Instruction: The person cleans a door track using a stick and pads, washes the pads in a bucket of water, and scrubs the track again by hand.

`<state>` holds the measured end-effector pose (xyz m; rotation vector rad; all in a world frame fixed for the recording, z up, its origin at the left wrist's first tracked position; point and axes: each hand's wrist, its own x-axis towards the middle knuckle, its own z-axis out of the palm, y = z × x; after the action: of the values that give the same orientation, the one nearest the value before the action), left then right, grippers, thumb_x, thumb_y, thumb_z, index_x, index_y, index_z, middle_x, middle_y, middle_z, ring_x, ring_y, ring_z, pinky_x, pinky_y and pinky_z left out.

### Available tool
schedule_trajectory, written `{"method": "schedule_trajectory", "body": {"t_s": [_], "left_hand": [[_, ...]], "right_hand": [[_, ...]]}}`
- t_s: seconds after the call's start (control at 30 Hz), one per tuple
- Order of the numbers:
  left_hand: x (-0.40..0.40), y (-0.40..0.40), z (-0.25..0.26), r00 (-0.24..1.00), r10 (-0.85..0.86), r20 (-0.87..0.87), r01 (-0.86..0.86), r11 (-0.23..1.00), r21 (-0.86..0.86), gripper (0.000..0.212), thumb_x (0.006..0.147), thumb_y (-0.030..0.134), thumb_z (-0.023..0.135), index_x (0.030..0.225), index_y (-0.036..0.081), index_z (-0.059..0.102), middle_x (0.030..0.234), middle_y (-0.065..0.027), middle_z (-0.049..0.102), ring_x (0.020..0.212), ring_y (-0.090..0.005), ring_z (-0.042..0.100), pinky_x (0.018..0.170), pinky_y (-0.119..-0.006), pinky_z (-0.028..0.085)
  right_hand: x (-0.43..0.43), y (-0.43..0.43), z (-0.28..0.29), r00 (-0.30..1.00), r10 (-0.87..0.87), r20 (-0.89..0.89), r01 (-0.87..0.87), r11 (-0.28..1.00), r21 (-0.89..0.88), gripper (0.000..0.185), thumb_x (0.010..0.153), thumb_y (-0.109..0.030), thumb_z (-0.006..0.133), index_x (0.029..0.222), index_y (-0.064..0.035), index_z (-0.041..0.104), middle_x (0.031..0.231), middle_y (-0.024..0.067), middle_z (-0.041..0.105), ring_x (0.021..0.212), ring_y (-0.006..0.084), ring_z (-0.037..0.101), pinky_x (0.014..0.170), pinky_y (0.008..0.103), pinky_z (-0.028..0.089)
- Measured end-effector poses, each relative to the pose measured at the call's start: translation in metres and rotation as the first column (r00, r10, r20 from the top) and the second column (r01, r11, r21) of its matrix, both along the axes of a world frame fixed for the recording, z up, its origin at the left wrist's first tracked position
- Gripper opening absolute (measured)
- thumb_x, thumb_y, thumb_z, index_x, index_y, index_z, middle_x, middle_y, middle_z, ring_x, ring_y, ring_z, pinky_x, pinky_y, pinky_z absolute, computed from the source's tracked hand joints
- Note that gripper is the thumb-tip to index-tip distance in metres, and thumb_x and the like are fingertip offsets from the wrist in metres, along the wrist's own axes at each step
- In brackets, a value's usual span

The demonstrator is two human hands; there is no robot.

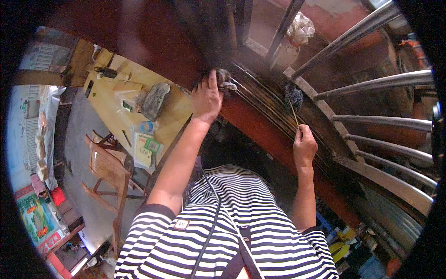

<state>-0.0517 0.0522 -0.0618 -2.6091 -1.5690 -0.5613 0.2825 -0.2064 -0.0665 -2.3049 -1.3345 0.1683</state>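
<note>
In my right hand [305, 144] is the thin handle of a brush with a dark, bushy head [293, 96]. The brush head lies against the window sill, close to the metal bars [379, 122]. My left hand [208, 99] is stretched forward with its back to the camera, its fingers against the dark frame at the near end of the sliding window track [258, 92]. A crumpled greyish cloth or wad [225, 79] sits right beside its fingertips; whether the fingers hold it I cannot tell.
To the left stands a wooden table [174, 115] with a grey stone-like block [155, 101], booklets [143, 150], a pen [126, 137] and a power adapter [106, 72]. A wooden chair [108, 162] is beside it. A crumpled plastic bag [300, 29] lies beyond the bars.
</note>
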Motion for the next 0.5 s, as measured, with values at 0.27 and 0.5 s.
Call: {"method": "schedule_trajectory", "body": {"t_s": [0.27, 0.5], "left_hand": [[0.031, 0.005, 0.003, 0.956, 0.276, 0.103, -0.229, 0.917, -0.325, 0.042, 0.096, 0.004, 0.068, 0.138, 0.000, 0.068, 0.121, -0.0306, 0.078, 0.111, -0.0517, 0.077, 0.099, -0.062, 0.063], [0.007, 0.015, -0.102, 0.937, 0.233, 0.259, -0.261, 0.962, 0.080, 0.046, 0.098, 0.011, 0.074, 0.142, -0.002, 0.067, 0.135, -0.0318, 0.074, 0.119, -0.0514, 0.076, 0.103, -0.060, 0.064]], "right_hand": [[0.028, -0.015, 0.006, 1.000, -0.002, 0.012, 0.002, 1.000, -0.009, 0.010, 0.114, -0.017, 0.075, 0.122, -0.0105, 0.076, 0.114, 0.0153, 0.084, 0.099, 0.0422, 0.082, 0.083, 0.0511, 0.065], [0.027, -0.013, 0.012, 0.997, 0.062, -0.044, -0.060, 0.997, 0.048, 0.012, 0.115, -0.014, 0.075, 0.125, -0.0076, 0.076, 0.109, 0.0165, 0.081, 0.092, 0.0363, 0.080, 0.082, 0.0444, 0.063]]}}
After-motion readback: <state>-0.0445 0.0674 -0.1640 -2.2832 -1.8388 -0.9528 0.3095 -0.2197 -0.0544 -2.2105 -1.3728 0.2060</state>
